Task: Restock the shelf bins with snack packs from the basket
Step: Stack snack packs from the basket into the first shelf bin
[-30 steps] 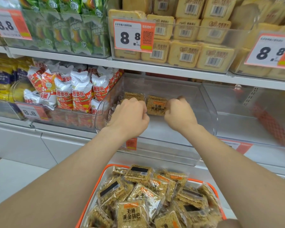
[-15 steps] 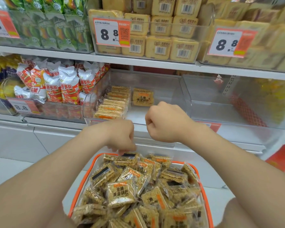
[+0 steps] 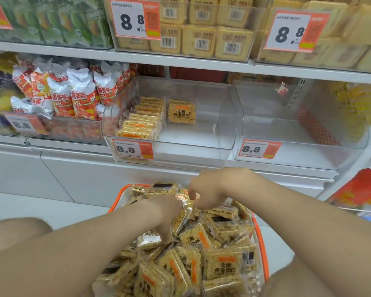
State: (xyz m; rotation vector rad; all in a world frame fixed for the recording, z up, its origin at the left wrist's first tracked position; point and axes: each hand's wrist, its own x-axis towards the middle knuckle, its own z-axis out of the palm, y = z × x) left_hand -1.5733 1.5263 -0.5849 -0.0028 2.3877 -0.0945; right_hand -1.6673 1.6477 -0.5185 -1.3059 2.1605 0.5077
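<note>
Below clear plastic shelf bins (image 3: 223, 125), my left hand (image 3: 169, 211) and right hand (image 3: 210, 189) curl over square golden snack packs (image 3: 223, 266) in the orange-rimmed basket (image 3: 124, 188); whether either holds one, I cannot tell.

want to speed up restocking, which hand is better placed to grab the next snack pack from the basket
Left, probably. The left hand is sunk among the snack packs in the basket, fingers hidden. The right hand sits higher, curled fingers only reaching the top packs.
</note>
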